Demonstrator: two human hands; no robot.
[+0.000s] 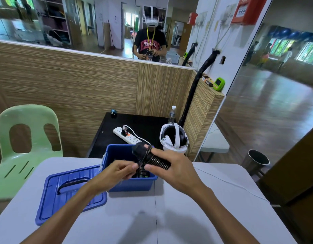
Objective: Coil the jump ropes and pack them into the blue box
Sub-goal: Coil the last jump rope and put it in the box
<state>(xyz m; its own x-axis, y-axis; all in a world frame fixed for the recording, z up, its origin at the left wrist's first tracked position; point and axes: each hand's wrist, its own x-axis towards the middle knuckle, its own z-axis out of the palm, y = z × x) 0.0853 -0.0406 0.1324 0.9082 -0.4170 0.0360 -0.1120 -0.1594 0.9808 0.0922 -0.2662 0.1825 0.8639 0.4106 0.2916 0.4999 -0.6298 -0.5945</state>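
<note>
While both hands are working above the open blue box [129,184], a jump rope [153,158] is being wound tight around its own black handles. The right hand [175,166] is gripping the bundle, its fingers [158,152] curled over the stacked turns, while the left hand [115,170] is pinching what appears to be the cord's loose end at the bundle's near-left side. Another rope, green-tipped, is lying inside the box, which is sitting at the table's [169,217] far edge with its lid [67,192] lying flat just to the left. Doing this well probably means keeping the cord taut, laying each turn snug against the last, and tucking the tail under before lowering the bundle straight into the box, so nothing is springing loose.
</note>
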